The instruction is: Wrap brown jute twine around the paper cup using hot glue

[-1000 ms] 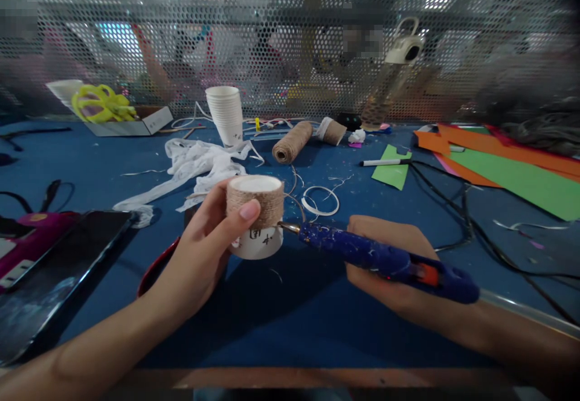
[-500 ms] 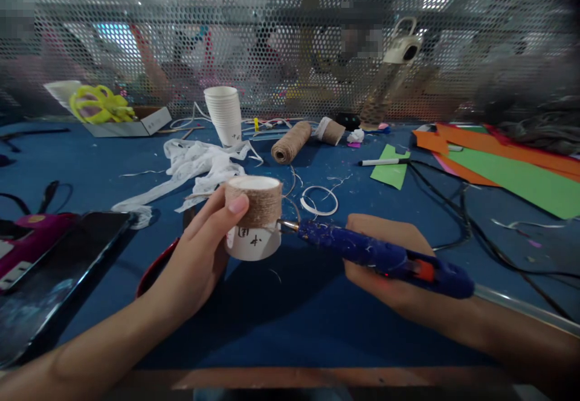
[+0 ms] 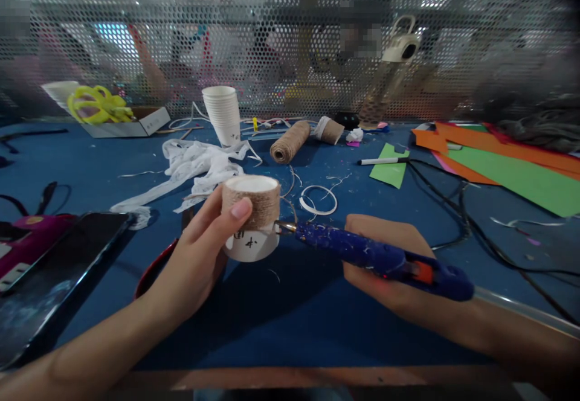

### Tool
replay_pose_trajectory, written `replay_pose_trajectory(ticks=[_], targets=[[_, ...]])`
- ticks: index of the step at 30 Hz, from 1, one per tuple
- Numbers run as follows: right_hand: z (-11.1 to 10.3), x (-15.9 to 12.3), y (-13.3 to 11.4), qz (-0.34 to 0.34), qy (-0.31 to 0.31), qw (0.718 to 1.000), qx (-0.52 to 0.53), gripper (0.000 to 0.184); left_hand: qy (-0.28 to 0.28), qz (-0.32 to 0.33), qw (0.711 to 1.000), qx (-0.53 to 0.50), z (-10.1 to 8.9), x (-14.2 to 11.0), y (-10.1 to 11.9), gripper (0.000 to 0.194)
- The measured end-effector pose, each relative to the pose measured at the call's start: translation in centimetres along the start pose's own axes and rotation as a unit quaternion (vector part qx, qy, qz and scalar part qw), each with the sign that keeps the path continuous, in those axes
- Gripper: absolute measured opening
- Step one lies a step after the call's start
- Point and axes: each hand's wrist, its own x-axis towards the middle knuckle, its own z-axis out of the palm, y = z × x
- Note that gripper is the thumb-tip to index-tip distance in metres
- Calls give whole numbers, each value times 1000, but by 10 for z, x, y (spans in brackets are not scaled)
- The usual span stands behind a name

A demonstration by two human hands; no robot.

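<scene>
My left hand [image 3: 206, 241] grips a white paper cup [image 3: 254, 247] above the table. Brown twine [image 3: 263, 202] is wound round the upper part of this cup, and dark written marks show on the bare white below. My right hand [image 3: 385, 250] is closed round a blue hot glue gun [image 3: 357, 249], with a clear glue stick [image 3: 521, 307] sticking out of its back end. The gun's metal nozzle [image 3: 286, 227] is at the cup's right side, by the lower edge of the twine. A loose strand of twine trails behind the cup.
Behind lie a roll of twine [image 3: 290, 142], stacked paper cups [image 3: 222, 114], white lace ribbon [image 3: 199, 162] and a white ring [image 3: 318, 200]. A phone [image 3: 67, 274] lies left. Black cables [image 3: 480, 232] and coloured paper [image 3: 516, 177] are at right. A perforated metal screen [image 3: 281, 44] stands at the back.
The cup has turned slightly in my left hand, so its written marks sit a little further left. The glue gun's nozzle stays at the twine's lower edge.
</scene>
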Motion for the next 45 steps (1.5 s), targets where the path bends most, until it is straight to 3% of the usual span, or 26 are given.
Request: replay_pose_trajectory(ticks=[10,26,45], targets=[[3,-3,1,-1,-8,999,33,28,-7,-7,1000,-17,1,0,0,37],[0,-1,0,0,8,1000,-1,27,-15,-14,999,-48,1,0,5,41],[1,0,2,-6,2,1000,9,27,-6,-12,999,-51,6,5,4,31]])
